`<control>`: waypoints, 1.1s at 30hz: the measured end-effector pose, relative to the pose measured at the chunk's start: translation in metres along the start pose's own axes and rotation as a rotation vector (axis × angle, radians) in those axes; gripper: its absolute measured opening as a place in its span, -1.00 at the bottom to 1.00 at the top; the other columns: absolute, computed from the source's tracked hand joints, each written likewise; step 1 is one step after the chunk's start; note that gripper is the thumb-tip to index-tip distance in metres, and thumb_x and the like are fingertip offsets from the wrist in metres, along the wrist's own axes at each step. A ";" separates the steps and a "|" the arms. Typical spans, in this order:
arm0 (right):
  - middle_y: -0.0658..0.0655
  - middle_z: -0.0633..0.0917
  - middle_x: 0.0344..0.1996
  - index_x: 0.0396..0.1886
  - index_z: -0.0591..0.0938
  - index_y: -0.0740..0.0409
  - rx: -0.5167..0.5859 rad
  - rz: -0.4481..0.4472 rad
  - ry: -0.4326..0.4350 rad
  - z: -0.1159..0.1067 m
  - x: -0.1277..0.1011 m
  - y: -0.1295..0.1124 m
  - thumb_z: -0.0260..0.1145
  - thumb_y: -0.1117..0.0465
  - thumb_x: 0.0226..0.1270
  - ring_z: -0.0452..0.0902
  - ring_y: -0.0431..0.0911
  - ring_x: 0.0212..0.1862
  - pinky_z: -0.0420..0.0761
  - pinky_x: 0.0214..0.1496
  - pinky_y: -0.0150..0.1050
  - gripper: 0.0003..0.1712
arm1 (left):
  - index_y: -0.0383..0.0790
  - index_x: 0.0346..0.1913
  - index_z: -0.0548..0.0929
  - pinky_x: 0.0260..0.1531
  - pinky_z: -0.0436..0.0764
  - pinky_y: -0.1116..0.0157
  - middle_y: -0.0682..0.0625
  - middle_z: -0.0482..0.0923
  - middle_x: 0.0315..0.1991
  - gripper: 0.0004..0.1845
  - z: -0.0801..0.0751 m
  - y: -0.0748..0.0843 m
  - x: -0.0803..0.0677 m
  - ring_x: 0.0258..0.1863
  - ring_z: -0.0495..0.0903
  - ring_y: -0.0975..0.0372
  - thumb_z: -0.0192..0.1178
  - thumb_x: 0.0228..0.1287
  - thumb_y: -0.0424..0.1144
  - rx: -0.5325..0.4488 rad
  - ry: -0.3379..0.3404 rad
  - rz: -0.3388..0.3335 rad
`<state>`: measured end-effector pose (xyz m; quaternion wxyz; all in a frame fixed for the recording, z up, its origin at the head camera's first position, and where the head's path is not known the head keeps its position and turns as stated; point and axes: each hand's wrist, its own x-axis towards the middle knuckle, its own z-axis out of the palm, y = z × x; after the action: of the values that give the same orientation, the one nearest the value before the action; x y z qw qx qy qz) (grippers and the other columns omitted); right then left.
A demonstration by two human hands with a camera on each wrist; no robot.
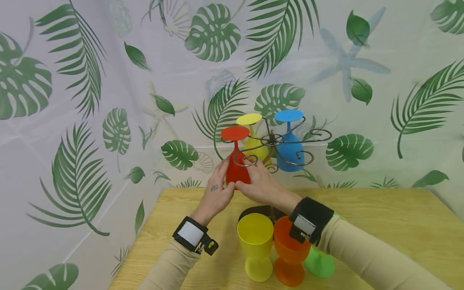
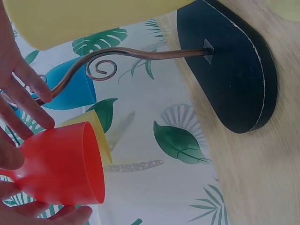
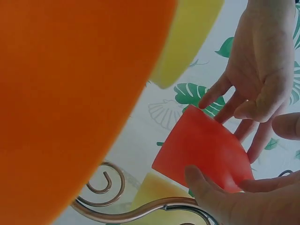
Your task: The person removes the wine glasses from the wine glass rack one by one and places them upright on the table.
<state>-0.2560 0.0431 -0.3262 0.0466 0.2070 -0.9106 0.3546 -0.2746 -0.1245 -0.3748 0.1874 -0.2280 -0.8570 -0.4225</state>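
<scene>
Red plastic goblet (image 1: 236, 169), inverted, foot (image 1: 235, 133) caught in a loop of the scrolled metal wire rack (image 1: 275, 141) so it hangs to drain; left hand (image 1: 216, 189) and right hand (image 1: 262, 185) cup its bowl from either side, steadying it; upright yellow plastic goblet (image 1: 255, 241) and orange one (image 1: 290, 249) stand on the counter (image 1: 380, 225) below the wrists.

Three goblets (image 1: 286, 249) stand before the rack (image 1: 275, 141) holding three more.

Both forearms reached forward to centre frame. Left hand (image 1: 216, 188) and right hand (image 1: 262, 185) met there, fingers curved inward and facing each other, a band on each wrist.
</scene>
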 end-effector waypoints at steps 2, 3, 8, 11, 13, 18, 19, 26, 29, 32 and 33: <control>0.33 0.40 0.35 0.54 0.33 0.17 0.004 -0.009 0.013 0.000 -0.002 0.001 0.27 0.12 0.36 0.38 0.19 0.26 0.58 0.19 0.19 -0.23 | -0.22 0.61 0.15 0.28 0.54 -0.09 -0.23 0.17 0.56 -0.23 0.001 -0.001 -0.001 0.43 0.38 -0.10 0.03 0.32 -0.35 -0.023 0.001 -0.006; 0.33 0.39 0.35 0.53 0.34 0.17 0.003 -0.010 0.021 0.000 -0.003 0.001 0.27 0.12 0.35 0.38 0.20 0.26 0.57 0.19 0.20 -0.23 | -0.22 0.61 0.15 0.24 0.57 -0.07 -0.23 0.17 0.56 -0.23 0.002 -0.001 -0.001 0.41 0.40 -0.09 0.03 0.32 -0.35 -0.038 0.002 -0.008; 0.33 0.41 0.31 0.50 0.40 0.16 0.004 0.003 0.044 0.000 -0.008 0.001 0.26 0.11 0.35 0.41 0.18 0.22 0.60 0.15 0.18 -0.27 | -0.18 0.61 0.17 0.12 0.66 -0.02 -0.20 0.19 0.55 -0.24 0.004 0.000 -0.003 0.34 0.47 -0.09 0.03 0.34 -0.37 -0.079 0.006 -0.013; 0.32 0.40 0.29 0.50 0.39 0.15 0.007 0.014 0.047 -0.001 -0.011 0.000 0.26 0.09 0.36 0.45 0.17 0.17 0.62 0.12 0.15 -0.27 | -0.15 0.61 0.18 0.11 0.66 -0.05 -0.16 0.21 0.56 -0.25 0.005 0.001 -0.004 0.33 0.49 -0.08 0.04 0.35 -0.38 -0.087 0.008 -0.012; 0.31 0.38 0.30 0.49 0.40 0.14 0.011 0.022 0.047 -0.002 -0.012 -0.001 0.25 0.08 0.36 0.48 0.17 0.15 0.63 0.11 0.14 -0.28 | -0.13 0.61 0.18 0.13 0.65 -0.06 -0.14 0.21 0.56 -0.25 0.005 0.003 -0.005 0.33 0.48 -0.07 0.05 0.35 -0.39 -0.091 0.007 -0.012; 0.32 0.38 0.32 0.46 0.41 0.19 0.019 0.051 0.040 -0.002 -0.015 -0.003 0.26 0.07 0.36 0.51 0.17 0.13 0.65 0.12 0.10 -0.29 | -0.18 0.61 0.17 0.14 0.63 -0.09 -0.15 0.21 0.56 -0.25 0.004 0.005 -0.008 0.36 0.45 -0.07 0.04 0.34 -0.38 -0.093 -0.003 -0.008; 0.32 0.38 0.32 0.46 0.41 0.21 0.022 0.053 0.038 -0.002 -0.016 -0.004 0.26 0.07 0.36 0.51 0.17 0.14 0.65 0.13 0.09 -0.29 | -0.19 0.61 0.17 0.15 0.63 -0.08 -0.15 0.21 0.56 -0.25 0.003 0.005 -0.009 0.36 0.45 -0.07 0.04 0.34 -0.38 -0.090 -0.003 -0.008; 0.34 0.33 0.38 0.50 0.34 0.24 0.051 0.057 0.019 -0.004 -0.022 -0.006 0.27 0.09 0.36 0.47 0.19 0.21 0.63 0.18 0.13 -0.25 | -0.19 0.61 0.17 0.13 0.66 -0.05 -0.12 0.24 0.55 -0.26 0.000 0.009 -0.015 0.35 0.46 -0.03 0.03 0.36 -0.38 -0.094 -0.020 -0.011; 0.33 0.31 0.40 0.51 0.32 0.23 0.055 0.059 0.015 -0.004 -0.025 -0.007 0.27 0.10 0.36 0.48 0.20 0.22 0.63 0.19 0.14 -0.23 | -0.17 0.61 0.17 0.13 0.66 -0.04 -0.11 0.25 0.54 -0.26 0.000 0.010 -0.017 0.34 0.47 -0.02 0.03 0.37 -0.39 -0.103 -0.028 -0.009; 0.33 0.29 0.42 0.52 0.31 0.22 0.060 0.055 0.016 -0.004 -0.027 -0.008 0.26 0.10 0.35 0.49 0.21 0.21 0.64 0.17 0.15 -0.22 | -0.14 0.60 0.20 0.12 0.67 -0.02 -0.09 0.28 0.53 -0.27 -0.001 0.011 -0.018 0.30 0.48 -0.02 0.04 0.36 -0.39 -0.108 -0.022 -0.018; 0.33 0.26 0.44 0.53 0.30 0.21 0.065 0.054 0.012 -0.004 -0.028 -0.008 0.26 0.10 0.35 0.49 0.21 0.22 0.64 0.17 0.15 -0.21 | -0.13 0.59 0.21 0.11 0.68 -0.02 -0.09 0.29 0.52 -0.27 -0.002 0.011 -0.019 0.29 0.49 -0.02 0.04 0.35 -0.38 -0.111 -0.020 -0.023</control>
<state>-0.2271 0.0497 -0.3248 0.0357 0.1817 -0.9035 0.3865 -0.2528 -0.1243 -0.3763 0.1609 -0.2325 -0.8366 -0.4691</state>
